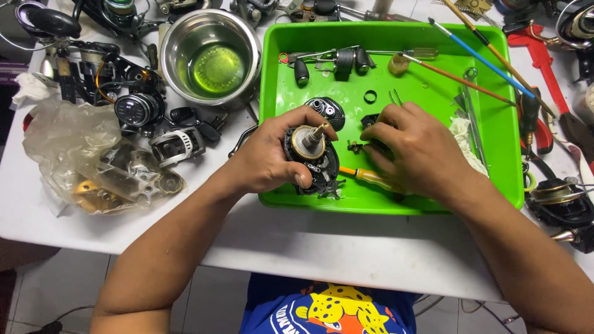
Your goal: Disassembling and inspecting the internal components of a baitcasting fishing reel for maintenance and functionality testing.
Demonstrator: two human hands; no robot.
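I have a single view, from the camera on the person's head. It looks steeply down, almost straight onto the white table [309,247], and sits close, at arm's reach of the work. The far edge of the table runs along the top of the picture; the near edge crosses low, with the person's blue shirt [322,309] and a strip of tiled floor [55,291] under it. The green tray [396,93] lies a little right of centre. Both forearms enter from the bottom corners. There is no second view to overlap with it.
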